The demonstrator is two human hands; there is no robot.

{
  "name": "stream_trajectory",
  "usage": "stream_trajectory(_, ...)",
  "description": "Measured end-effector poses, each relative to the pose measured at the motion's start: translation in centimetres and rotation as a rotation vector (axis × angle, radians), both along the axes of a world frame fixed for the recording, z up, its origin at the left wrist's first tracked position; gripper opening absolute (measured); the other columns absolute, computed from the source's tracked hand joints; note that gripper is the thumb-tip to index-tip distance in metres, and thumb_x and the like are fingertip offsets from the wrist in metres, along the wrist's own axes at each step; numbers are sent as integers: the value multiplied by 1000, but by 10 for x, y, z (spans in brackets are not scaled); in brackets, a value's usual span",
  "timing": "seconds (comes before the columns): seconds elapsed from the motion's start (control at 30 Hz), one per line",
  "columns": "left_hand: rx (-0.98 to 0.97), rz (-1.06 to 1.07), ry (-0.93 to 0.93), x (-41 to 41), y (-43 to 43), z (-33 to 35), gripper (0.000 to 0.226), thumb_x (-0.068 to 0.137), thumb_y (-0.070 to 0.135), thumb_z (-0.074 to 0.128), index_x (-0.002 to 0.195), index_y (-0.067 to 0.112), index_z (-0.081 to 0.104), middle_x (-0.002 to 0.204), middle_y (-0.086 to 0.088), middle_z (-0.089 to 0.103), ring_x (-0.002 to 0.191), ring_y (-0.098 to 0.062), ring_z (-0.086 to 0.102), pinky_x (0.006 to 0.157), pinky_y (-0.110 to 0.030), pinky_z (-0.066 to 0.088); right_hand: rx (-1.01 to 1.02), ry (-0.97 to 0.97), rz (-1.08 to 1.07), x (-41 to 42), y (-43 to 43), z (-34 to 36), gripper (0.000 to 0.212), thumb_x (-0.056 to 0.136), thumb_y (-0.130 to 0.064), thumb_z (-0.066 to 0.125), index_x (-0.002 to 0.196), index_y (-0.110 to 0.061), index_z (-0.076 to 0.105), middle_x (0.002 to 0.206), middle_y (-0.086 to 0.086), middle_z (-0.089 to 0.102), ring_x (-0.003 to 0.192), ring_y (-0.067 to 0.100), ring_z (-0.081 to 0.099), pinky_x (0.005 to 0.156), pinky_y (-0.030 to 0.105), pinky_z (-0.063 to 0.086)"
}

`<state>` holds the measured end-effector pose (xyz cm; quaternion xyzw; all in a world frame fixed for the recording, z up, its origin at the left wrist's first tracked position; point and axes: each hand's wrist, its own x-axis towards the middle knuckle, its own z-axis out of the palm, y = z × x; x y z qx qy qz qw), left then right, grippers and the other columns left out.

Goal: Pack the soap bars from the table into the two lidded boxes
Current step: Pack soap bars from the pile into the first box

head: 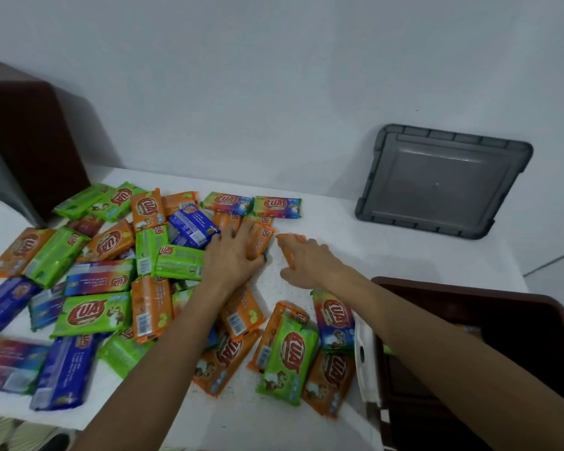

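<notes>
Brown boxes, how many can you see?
2. The left brown box stands at the far-left edge of the table. The right brown box sits open at the near right. More could be outside the view.

My right hand is covering most of an orange soap bar, hiding the grip. The right frame edge is cutting off the brown box; its interior is showing too dark to read. Blur is smearing the lower-left bars.
</notes>
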<state>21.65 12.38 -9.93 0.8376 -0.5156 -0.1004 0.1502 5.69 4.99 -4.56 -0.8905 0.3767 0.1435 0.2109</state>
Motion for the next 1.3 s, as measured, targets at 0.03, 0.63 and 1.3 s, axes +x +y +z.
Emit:
stream_trajectory(0.03,-13,7,33,0,1,2,76,79,55,62,144,34,28,145,-13,37,113,-41,52,87,-48,47,7,-62,-39,-3,-5,4,49,93,-30,50,138,-23,34,134,13,52,117,36,50,94,44,42)
stream_trajectory(0.63,-661,-23,923,-93,35,96,62,75,3,79,121,26,45,114,2,60,95,-9,67,79,-24,56,-34,-905,-453,-158,-5,85,25,96,-6,47,105,-20,66,99,0,67,77,17,70,54,33,60)
stream_trajectory(1.3,-517,36,1109,-198,40,71,62,74,0,78,118,28,45,111,0,65,101,-15,67,86,-34,56,605,-656,-516,-265,20,11,37,92,-3,62,123,-21,60,98,19,67,64,18,66,73,41,61)
